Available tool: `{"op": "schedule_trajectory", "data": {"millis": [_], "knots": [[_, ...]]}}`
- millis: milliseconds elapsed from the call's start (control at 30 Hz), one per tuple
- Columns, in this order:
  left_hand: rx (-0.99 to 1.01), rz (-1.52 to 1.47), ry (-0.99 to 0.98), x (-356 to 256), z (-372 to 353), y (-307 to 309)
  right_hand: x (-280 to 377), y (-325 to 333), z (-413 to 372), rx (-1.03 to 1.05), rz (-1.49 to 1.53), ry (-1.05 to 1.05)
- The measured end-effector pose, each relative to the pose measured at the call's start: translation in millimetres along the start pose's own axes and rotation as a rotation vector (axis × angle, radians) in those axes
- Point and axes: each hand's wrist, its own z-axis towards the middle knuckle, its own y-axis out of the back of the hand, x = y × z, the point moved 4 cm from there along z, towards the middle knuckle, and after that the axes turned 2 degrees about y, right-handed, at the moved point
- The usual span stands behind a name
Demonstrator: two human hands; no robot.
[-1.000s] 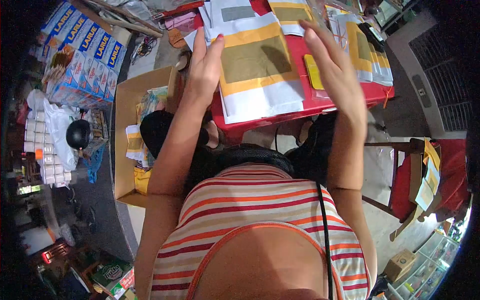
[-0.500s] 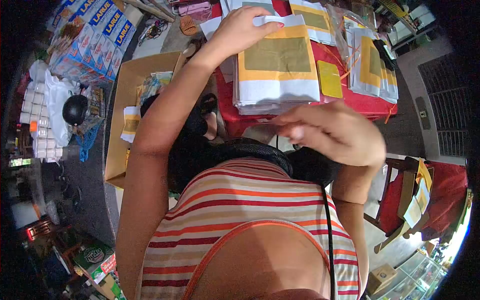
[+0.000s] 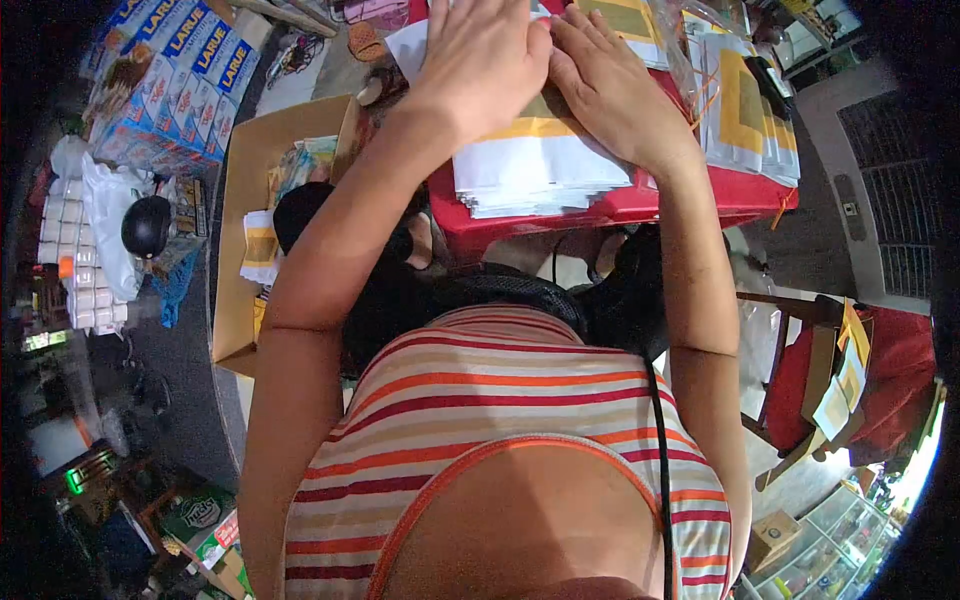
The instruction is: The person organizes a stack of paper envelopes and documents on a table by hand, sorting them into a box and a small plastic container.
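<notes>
A thick stack of white and orange-yellow paper envelopes (image 3: 535, 175) lies on the red table in front of me. My left hand (image 3: 488, 65) rests over the stack's far left part, its fingers stretched forward. My right hand (image 3: 612, 95) lies flat on the stack's far right part, fingers extended, with its thumb side close to the left hand. Both hands are open and hold nothing I can see. They cover much of the top envelope, and the far fingertips of the left hand reach the frame's top edge.
More envelopes (image 3: 730, 110) lie on the red table (image 3: 470, 225) to the right, near clear plastic. A cardboard box (image 3: 238, 220) with papers stands at my left. Beer cartons (image 3: 185, 90) are piled at the far left. A chair (image 3: 800, 395) holding envelopes stands at right.
My right hand has moved from the near edge up and forward onto the stack. My left hand has shifted from the top envelope's far edge to lie over it. The yellow card is now hidden.
</notes>
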Motion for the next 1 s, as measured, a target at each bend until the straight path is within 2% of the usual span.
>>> {"op": "schedule_trajectory", "data": {"millis": [33,100,133,167,200,233,267,333,367,400,433,567,700,1000], "knots": [[0.078,-0.074,0.051,0.3,-1.2,-5.1,-4.6,-11.8,-0.7,0.000,0.000,-0.001],[0.134,-0.075,0.088,-1.1,-7.8,-7.6,-13.6,-24.1,-2.5,-0.288,0.146,-0.137],[0.190,-0.074,0.127,0.1,-10.5,-11.5,-13.9,-22.5,-3.5,-0.288,0.144,-0.140],[0.190,-0.076,0.126,3.3,-12.1,-16.2,-15.6,-23.2,-5.2,-0.224,0.278,-0.186],[0.174,-0.078,0.108,7.9,-15.0,-22.0,-14.7,-22.6,-5.2,-0.159,0.413,-0.230],[0.158,-0.079,0.091,11.0,-18.6,-28.3,-16.3,-28.2,-6.0,-0.155,0.414,-0.229],[0.157,-0.079,0.094,12.9,-22.8,-36.9,-18.4,-36.2,-7.3,-0.223,0.397,-0.214],[-0.208,-0.035,-0.022,9.5,-26.8,-34.1,-17.1,-51.0,-7.3,-0.294,0.379,-0.196],[-0.213,-0.033,-0.023,10.5,-27.3,-34.5,-13.9,-53.4,-7.3,-0.408,0.358,-0.191],[-0.106,-0.105,0.024,9.3,-29.6,-34.0,-11.6,-51.3,-8.4,-0.522,0.337,-0.185],[0.003,-0.178,0.071,8.4,-32.3,-35.0,-11.4,-51.6,-9.5,-0.329,0.539,-0.260],[0.032,-0.203,0.148,10.7,-38.0,-43.6,-9.8,-61.5,-16.9,-0.312,0.677,-0.340],[0.004,-0.219,0.133,10.4,-43.6,-49.2,-7.8,-72.9,-21.8,-0.318,0.801,-0.412],[0.015,-0.329,0.162,11.6,-44.4,-50.8,-9.7,-86.6,-23.9,-0.318,0.940,-0.427]]}}
